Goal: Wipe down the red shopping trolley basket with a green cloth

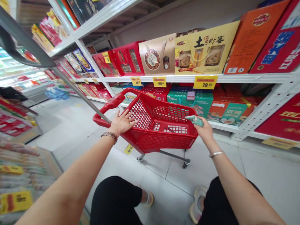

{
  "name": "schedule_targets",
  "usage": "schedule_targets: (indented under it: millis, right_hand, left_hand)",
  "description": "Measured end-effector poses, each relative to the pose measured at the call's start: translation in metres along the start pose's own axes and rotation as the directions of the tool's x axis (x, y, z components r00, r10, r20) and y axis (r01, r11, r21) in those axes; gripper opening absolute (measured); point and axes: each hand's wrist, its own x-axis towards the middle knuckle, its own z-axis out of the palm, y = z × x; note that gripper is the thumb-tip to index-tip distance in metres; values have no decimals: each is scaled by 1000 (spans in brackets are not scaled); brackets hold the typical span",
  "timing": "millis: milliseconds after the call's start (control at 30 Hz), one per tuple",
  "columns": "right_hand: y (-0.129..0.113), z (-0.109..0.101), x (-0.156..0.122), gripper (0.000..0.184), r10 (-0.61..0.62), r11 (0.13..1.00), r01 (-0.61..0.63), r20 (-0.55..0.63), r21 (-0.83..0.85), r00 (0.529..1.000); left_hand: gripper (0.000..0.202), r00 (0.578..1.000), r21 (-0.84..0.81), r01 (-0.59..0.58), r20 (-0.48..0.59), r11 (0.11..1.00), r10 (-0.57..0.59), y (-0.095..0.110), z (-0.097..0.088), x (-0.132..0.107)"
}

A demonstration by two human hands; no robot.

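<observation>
A red plastic shopping cart (161, 137) with mesh sides stands before me on small wheels. My left hand (123, 122) is spread open over the cart's near left rim, palm up, with a watch or linked bracelet at the wrist. Nothing lies in that hand. At the cart's right end, my right hand (205, 128) grips a small pale green thing (198, 121) with a whitish end; its kind is unclear. A grey pole (77, 93) slants from the upper left down to the cart beside my left hand.
Shelves (145, 78) with boxed goods and yellow price tags run along the far side. A gold gift box (158, 56) and a yellow honey box (203, 67) stand there. Blurred packets in a display (18, 165) border the left. My legs are below, on pale floor tiles (164, 187).
</observation>
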Motion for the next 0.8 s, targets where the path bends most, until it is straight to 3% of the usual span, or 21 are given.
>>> schedule_targets:
  millis: [100,200,300,333,433,600,700,800]
  right_hand:
    - [-10,4,-13,46,151,988,-140,-199,67,968]
    - [-25,7,-26,43,20,999,-30,-265,-32,964]
    - [-44,25,-46,43,-269,956,256,-80,-145,960]
    - [-50,34,-55,44,-357,922,358,31,-150,933]
    - [-68,67,-80,52,-532,801,583,284,-136,797]
    - [-86,101,-92,63,-625,694,705,365,-144,690]
    - [-82,96,-75,62,-646,647,744,399,-165,650]
    - [-68,79,-54,61,-625,620,755,448,-213,639]
  left_hand:
    - [57,1000,-17,9,2,1000,-9,15,-8,4]
    - [57,999,-41,-4,-50,999,2,32,-14,6]
    - [54,988,-55,-28,-156,998,19,53,-19,6]
    - [53,982,-59,-33,-189,998,22,60,-21,5]
    - [53,963,-80,-57,-267,995,33,81,-26,2]
    - [54,925,-85,-126,-370,988,86,106,-30,-3]
    - [54,920,-101,-126,-385,987,78,112,-31,-4]
    - [55,932,-106,-100,-359,989,56,113,-32,-5]
